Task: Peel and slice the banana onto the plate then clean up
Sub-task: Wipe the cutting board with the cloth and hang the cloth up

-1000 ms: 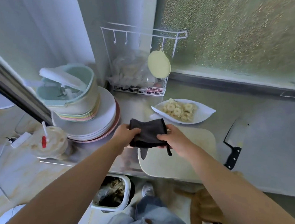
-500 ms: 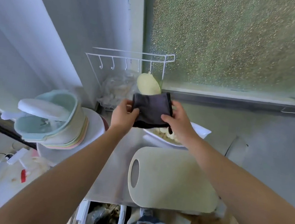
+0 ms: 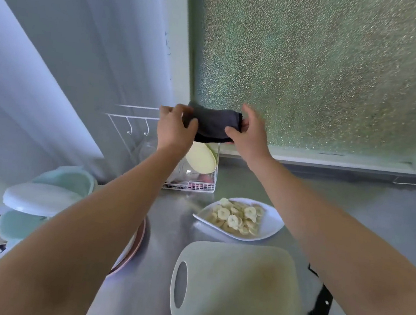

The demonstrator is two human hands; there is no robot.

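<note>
A dark grey cloth is held up at the top rail of the white wire rack, against the frosted window. My left hand grips its left end and my right hand pinches its right end. Below them, banana slices lie heaped on a white plate on the steel counter. A pale cutting board lies in front of the plate. Only the black handle of the knife shows to the board's right, under my right forearm.
The rack's basket holds a pale green round lid and plastic bags. A stack of plates and mint-green containers stands at the left. A wall corner and frosted glass close off the back of the counter.
Both hands have lifted the cloth from just above the cutting board, away from me and up to the rack's top rail. The camera view has tilted upward with them.
</note>
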